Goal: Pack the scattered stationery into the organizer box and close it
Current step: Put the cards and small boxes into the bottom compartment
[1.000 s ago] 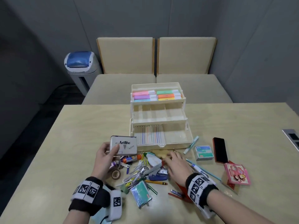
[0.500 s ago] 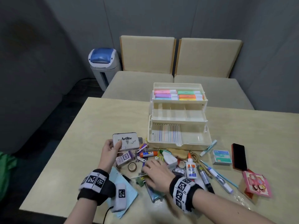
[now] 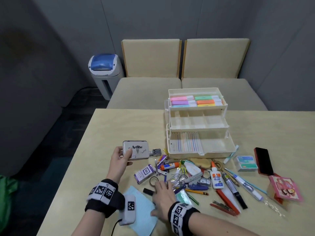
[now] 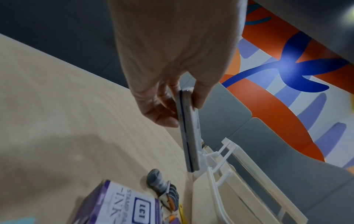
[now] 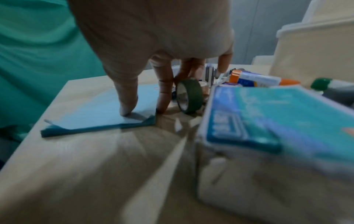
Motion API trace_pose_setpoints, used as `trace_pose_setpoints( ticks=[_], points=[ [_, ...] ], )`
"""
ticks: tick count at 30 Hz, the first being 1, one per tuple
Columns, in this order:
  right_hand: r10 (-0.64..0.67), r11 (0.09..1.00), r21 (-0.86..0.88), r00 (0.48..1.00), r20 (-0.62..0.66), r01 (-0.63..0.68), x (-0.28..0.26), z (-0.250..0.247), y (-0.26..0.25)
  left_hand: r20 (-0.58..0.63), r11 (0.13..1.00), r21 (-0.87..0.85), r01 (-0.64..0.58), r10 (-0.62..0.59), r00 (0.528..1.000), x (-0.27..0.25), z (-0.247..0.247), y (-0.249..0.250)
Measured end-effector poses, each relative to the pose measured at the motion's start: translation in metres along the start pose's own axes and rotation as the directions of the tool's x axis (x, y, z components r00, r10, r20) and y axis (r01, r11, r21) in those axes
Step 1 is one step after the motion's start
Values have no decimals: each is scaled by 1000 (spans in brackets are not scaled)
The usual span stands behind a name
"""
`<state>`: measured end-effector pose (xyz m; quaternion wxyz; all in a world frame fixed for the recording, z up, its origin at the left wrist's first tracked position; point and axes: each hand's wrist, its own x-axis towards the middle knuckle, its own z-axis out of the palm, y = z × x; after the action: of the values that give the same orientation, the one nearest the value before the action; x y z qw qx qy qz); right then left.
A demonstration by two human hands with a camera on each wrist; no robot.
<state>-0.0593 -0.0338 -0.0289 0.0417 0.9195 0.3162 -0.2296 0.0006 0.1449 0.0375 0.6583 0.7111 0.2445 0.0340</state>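
Nearest the bench's (image 3: 105,133) front edge, the right hand (image 3: 162,200) presses down with extended fingers, thumb on a light blue pad of paper (image 3: 142,213) and a green tape roll (image 5: 189,97) standing on edge just beyond its fingers. Farther in, toward the left edge, the left hand (image 3: 119,160) holds a grey Artline stamp pad tin (image 3: 135,149) off the bench, thumb on its face and fingers behind. Beyond the scattered stationery (image 3: 196,178) at the middle, the organizer box (image 3: 196,126) stands open toward the far edge, highlighters (image 3: 196,101) in its top tray.
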Motion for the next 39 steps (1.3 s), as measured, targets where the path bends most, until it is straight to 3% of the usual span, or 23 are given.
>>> trace_pose_setpoints(
  ticks=[3,7,11,13,14,17,18,19,20,22,24,26,30,33,37,39],
  points=[
    [55,986,156,998,23,-58,1,-1,5,27,1000,7,-14,14,1000,9,2,4],
    [35,922,385,999,-2,-32,0,-32,22,75,999,8,-37,36,997,19,11,13],
    [9,742,669,997,-74,43,-11,-72,62,125,998,-44,-51,56,991,24,24,25],
    [119,581,813,985,-121,30,-21,-85,92,134,994,-109,-22,36,990,24,30,28],
    [197,461,887,973,-123,19,-27,-91,108,139,988,-155,8,14,990,24,33,30],
    [400,-10,999,916,-32,39,-43,-100,160,160,959,-267,93,-51,986,21,42,31],
    [441,-79,996,898,-9,49,-46,-99,173,162,955,-276,109,-66,985,19,45,29],
    [462,-65,997,887,5,28,-48,-95,181,161,955,-271,122,-80,984,17,50,27],
    [461,24,1000,887,6,-20,-48,-88,183,156,956,-262,135,-96,983,15,55,24],
    [410,330,932,912,1,-149,-45,-69,173,147,958,-232,168,-137,980,11,64,15],
    [354,633,729,935,28,-261,-41,-49,157,165,964,-170,204,-176,970,6,70,5],
    [365,793,512,930,36,-331,-36,-33,145,216,969,-86,233,-211,953,1,75,-3],
    [472,816,385,881,-16,-430,-16,-22,141,252,966,54,254,-259,932,-6,81,-14],
    [495,798,391,869,7,-458,-5,-23,143,227,959,18,284,-281,933,-11,84,-22],
    [475,772,508,878,-61,-382,-3,-26,147,155,946,-55,319,-308,939,-16,84,-25],
    [445,664,700,891,-88,-263,-11,-31,151,114,936,-102,337,-325,939,-13,83,-27]
  ],
)
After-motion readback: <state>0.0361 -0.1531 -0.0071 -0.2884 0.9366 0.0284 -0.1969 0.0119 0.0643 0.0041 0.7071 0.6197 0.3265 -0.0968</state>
